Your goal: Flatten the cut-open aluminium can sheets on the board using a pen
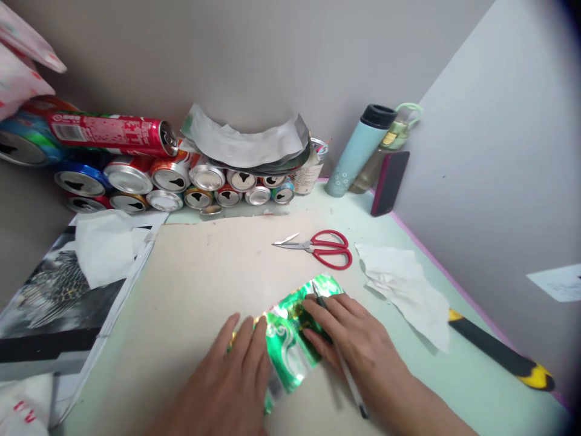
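A shiny green-and-silver metal sheet [288,360], looking like cut can material, lies at the front of the beige board. My left hand [227,375] rests flat over its left end with the fingers stretched out. On its right part lies my right hand [363,339], fingers bent, with a pen [351,387] held slantwise between them. The pen's tip points up and away, over the sheet's far edge. Parts of the sheet are hidden under both hands. Beyond them, red-handled scissors [331,249] lie on the board, their blades slightly apart.
Stacked drink cans [170,178] line the back wall, with curved metal sheets [247,145] on top. A light-blue bottle [358,151] and a dark phone [390,181] stand back right. Crumpled tissue [403,284] and a black-yellow tool handle [494,348] lie right; a picture sheet [49,303] lies left.
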Available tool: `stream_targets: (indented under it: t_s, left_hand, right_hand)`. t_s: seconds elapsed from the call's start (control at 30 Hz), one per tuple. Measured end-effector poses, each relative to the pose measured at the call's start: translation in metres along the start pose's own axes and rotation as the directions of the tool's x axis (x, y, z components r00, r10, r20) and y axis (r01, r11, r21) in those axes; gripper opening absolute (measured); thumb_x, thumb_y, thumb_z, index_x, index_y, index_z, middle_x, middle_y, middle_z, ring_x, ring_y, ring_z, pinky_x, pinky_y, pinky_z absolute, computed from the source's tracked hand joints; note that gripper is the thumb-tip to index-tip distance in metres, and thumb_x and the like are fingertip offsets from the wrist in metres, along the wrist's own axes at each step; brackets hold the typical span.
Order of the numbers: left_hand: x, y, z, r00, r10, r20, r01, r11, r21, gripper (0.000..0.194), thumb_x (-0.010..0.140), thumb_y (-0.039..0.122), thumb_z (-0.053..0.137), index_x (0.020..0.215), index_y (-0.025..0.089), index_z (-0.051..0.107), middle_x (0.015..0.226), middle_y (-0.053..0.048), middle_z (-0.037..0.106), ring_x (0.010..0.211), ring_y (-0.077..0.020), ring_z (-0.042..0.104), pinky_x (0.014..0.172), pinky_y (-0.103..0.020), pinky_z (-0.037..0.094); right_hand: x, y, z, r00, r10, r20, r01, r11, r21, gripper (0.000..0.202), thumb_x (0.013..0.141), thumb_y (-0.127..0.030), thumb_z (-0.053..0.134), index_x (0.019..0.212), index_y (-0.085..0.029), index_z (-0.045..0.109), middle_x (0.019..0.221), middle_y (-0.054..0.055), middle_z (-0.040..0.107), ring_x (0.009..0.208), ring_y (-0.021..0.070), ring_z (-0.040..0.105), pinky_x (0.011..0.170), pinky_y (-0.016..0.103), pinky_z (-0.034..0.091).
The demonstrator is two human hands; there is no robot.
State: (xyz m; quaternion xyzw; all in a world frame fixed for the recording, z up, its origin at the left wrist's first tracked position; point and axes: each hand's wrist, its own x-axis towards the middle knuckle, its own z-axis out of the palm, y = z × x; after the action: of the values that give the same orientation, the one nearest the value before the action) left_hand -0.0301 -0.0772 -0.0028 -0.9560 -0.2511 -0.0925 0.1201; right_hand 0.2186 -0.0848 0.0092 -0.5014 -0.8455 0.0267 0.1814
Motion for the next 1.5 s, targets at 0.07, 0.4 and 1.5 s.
stream_targets:
  t_s: [0.07,0.4,1.5]
  left_hand:
    - [-0.006,0.010,0.001,0.998,0.029,-0.047,-0.029,1.000,-0.007,0.036,0.101,0.039,0.052,0.119,0.014,0.070,0.123,-0.011,0.074,0.114,-0.0267,0.064,0.109,-0.041,0.036]
    - [0.006,0.023,0.003,0.987,0.153,-0.048,-0.158,0.978,-0.136,0.026,0.099,0.023,0.055,0.120,0.013,0.067,0.121,-0.009,0.072,0.119,-0.0272,0.061,0.110,-0.040,0.039]
    - [0.008,0.028,0.006,0.988,0.128,-0.086,-0.128,0.992,0.001,0.035,0.102,0.024,0.045,0.127,0.010,0.065,0.124,-0.010,0.072,0.112,-0.0250,0.064,0.106,-0.043,0.038]
  right_hand:
    - [0.001,0.001,0.001,1.000,-0.012,0.011,0.011,0.999,0.049,0.020,0.103,-0.021,0.058,0.122,-0.016,0.063,0.095,0.011,0.072,0.084,0.0275,0.064,0.072,0.041,0.057]
    - [-0.001,0.007,0.006,0.997,0.028,-0.076,-0.004,0.954,0.299,0.031,0.105,-0.024,0.056,0.135,-0.021,0.059,0.099,0.010,0.074,0.088,0.0246,0.067,0.075,0.037,0.061]
    - [0.005,-0.012,0.009,0.874,0.423,0.239,-0.456,0.543,0.705,0.014,0.096,-0.026,0.056,0.082,-0.021,0.057,0.068,-0.004,0.052,0.061,0.0121,0.046,0.054,0.023,0.039]
